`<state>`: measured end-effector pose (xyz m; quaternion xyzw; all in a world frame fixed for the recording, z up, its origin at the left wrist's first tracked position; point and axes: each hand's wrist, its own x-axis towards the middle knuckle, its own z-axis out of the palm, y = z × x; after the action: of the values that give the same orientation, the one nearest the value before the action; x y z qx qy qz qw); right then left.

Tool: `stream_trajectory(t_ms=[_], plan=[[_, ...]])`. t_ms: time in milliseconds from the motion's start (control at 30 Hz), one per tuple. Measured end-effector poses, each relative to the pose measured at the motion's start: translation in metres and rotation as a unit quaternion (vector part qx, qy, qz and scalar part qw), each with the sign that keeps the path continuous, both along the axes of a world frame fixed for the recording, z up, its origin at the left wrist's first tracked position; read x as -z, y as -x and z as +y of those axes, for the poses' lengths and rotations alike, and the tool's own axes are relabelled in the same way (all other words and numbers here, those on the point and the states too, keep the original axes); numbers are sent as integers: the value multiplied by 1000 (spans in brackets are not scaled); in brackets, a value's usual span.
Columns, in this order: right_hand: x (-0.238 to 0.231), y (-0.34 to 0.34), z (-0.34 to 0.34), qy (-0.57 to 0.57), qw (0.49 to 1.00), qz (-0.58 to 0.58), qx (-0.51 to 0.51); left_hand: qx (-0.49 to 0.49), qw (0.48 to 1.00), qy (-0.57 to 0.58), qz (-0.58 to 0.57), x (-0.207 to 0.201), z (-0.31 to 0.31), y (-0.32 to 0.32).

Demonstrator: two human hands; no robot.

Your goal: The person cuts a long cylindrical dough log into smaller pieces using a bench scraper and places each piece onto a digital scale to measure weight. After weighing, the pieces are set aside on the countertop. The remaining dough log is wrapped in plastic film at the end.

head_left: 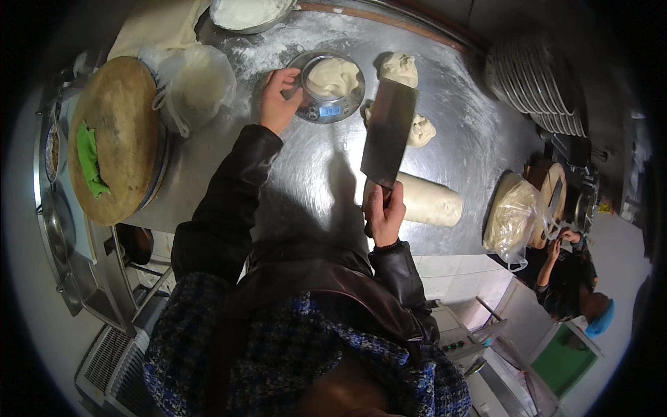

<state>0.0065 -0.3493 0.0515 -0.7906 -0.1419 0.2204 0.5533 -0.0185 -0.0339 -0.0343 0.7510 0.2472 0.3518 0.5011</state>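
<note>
On the steel worktop point(292, 187) stands a round kitchen scale point(306, 115) with a lit display. A pale lump of dough point(333, 76) rests on its pan. My left hand point(280, 103) is at the scale's left edge, fingers apart and holding nothing; whether the fingertips touch the rim I cannot tell. My right hand point(385, 214) grips the handle of a cleaver point(389, 132), its broad blade pointing away from me. Beyond the blade lies a dough piece point(401, 68), and another dough piece point(421, 131) is partly hidden by it. A thick dough log point(429, 200) lies right of my right hand.
At the left, a round wooden chopping board point(121, 132) carries a green cloth point(90, 158), beside a plastic bag point(201, 80). A flour bowl point(246, 15) stands at the back. Stacked plates point(531, 87) and a filled plastic bag point(513, 215) line the right; another person point(573, 278) works beyond.
</note>
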Motion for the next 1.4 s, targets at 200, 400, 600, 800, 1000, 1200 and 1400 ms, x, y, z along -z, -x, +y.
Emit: stream_trajectory(t_ms=[200, 400, 600, 800, 1000, 1200, 1400], plan=[[5, -2, -6, -14, 999, 41, 28, 2, 1000, -11, -9, -5, -3, -2], [-3, -10, 7, 39, 998, -33, -33, 37, 999, -8, 12, -7, 0, -8], [-8, -22, 35, 44, 994, -42, -95, 40, 999, 1, 4, -4, -3, -14], [-11, -27, 47, 51, 990, -40, -123, 35, 999, -8, 0, -7, -3, -17], [-5, -33, 62, 116, 969, -104, -190, 3, 1000, -19, 15, -7, -5, -23], [-12, -35, 69, 135, 954, -143, -225, -48, 998, -30, 8, -6, -12, -29], [13, -85, 138, 67, 959, -96, -259, -51, 997, -56, -26, 0, -18, -20]])
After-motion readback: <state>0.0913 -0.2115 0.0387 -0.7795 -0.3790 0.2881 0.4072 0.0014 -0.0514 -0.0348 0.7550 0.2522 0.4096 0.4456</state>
